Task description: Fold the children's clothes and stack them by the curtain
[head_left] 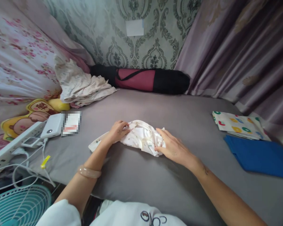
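Note:
A small white garment [140, 138] with a fine scattered print lies bunched on the grey sheet in the middle of the view. Its rounded neckline faces up, and one part spreads out flat to the left under my left wrist. My left hand [119, 131] grips the garment's left side with curled fingers. At the right end, my right hand [174, 148] holds the cloth between thumb and fingers. The fingertips of both hands are partly hidden in the folds.
Folded blue cloth [261, 157] and a folded letter-print cloth [240, 125] lie right. Crumpled cloth [82, 84] and a long black-and-red bag [136, 80] rest behind. Left are a power strip [16, 144], a white power bank [53, 125], cables and a teal fan [19, 204].

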